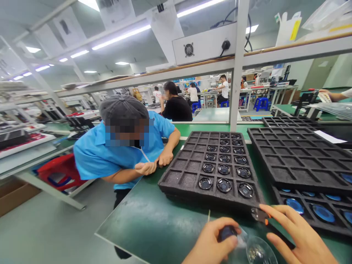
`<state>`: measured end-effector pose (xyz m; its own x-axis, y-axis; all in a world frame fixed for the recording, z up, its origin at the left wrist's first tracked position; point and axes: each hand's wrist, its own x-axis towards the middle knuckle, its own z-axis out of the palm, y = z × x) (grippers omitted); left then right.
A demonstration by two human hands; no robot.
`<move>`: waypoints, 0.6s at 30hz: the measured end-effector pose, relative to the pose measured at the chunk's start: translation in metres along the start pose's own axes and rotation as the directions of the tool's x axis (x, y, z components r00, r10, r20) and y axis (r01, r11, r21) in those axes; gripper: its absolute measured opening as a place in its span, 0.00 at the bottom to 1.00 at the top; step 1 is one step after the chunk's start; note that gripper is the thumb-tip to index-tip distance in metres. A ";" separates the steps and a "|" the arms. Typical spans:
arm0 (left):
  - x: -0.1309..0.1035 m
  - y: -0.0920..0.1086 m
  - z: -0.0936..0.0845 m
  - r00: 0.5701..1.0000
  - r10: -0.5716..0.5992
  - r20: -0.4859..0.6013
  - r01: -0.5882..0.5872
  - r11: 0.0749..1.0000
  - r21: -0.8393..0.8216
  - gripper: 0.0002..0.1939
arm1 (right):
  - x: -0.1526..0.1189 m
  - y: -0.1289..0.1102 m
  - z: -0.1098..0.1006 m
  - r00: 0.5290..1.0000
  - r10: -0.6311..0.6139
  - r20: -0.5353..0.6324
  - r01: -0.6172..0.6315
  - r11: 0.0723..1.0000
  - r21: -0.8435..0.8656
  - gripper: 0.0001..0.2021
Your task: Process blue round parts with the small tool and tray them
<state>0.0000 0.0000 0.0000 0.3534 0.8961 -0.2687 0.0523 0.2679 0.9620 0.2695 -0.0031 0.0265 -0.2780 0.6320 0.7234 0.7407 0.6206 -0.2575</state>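
Head view: left hand [216,240] at lower centre right, thumb and fingers closed round a dark glossy piece [227,232]; clear film [242,237] beside the piece, clear round item [260,252] at the bottom edge. Right hand [298,234] at lower right, fingers parted, index fingertip at a small dark item with orange parts [260,215]; cannot tell whether gripped. Judged best practice: hold the piece by its rim, keep fingertips off its glossy face, handle the film gently. Right of centre: black foam tray [189,178], round dark parts [224,185] in right-hand columns. Far right: stacked foam trays [299,178], blue discs [294,206] in a lower one. Left of centre: co-worker in blue shirt [95,159], bent over own hands. Beneath: green worktop [165,223]. Likely hindrances: foam tray's near edge just beyond both hands, stack limiting reach rightward.
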 end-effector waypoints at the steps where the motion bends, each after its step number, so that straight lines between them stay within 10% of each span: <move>1: 0.000 -0.002 0.000 1.000 -0.011 -0.009 0.011 1.000 -0.015 0.22 | 0.002 -0.002 -0.001 0.999 -0.033 -0.001 0.033 0.999 -0.031 0.16; 11: -0.020 0.006 0.009 0.999 0.030 0.029 -0.022 0.972 -0.236 0.43 | 0.009 -0.039 0.004 0.983 -0.083 0.165 0.101 0.989 -0.106 0.17; 18: -0.021 0.010 0.013 1.000 0.027 0.000 -0.027 0.975 -0.221 0.40 | 0.010 -0.045 0.006 0.974 -0.102 0.201 0.124 0.988 -0.096 0.18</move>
<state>0.0051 -0.0210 0.0155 0.3549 0.9029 -0.2424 -0.1645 0.3156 0.9345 0.2296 -0.0216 0.0411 -0.4698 0.6455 0.6022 0.7558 0.6465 -0.1034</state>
